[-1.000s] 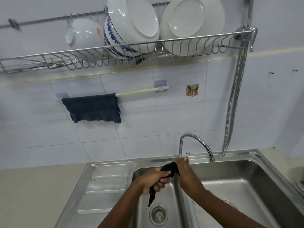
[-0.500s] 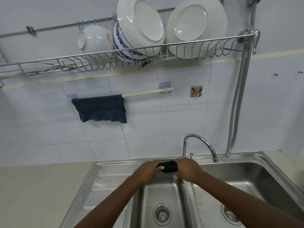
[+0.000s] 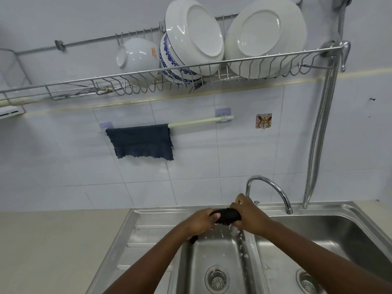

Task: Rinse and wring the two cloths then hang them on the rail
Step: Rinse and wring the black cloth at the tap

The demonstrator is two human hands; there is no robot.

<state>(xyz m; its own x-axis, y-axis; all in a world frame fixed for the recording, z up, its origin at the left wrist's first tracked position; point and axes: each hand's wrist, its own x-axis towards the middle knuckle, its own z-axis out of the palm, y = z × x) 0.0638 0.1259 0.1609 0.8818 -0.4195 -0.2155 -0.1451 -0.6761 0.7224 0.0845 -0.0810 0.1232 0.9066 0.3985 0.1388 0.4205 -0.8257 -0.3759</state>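
Head view: left hand [image 3: 200,222] & right hand [image 3: 250,217] both clenched on twisted black wet cloth [image 3: 228,215] over left basin of steel double sink [image 3: 148,219], water dripping. Dark blue cloth [image 3: 141,143] hangs on pale wall rail [image 3: 197,122].

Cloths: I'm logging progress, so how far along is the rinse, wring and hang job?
One dark blue cloth already hangs on the rail. The second cloth is being wrung between the left hand and right hand, water dripping into the sink. Left: hang it on the rail's bare right part.
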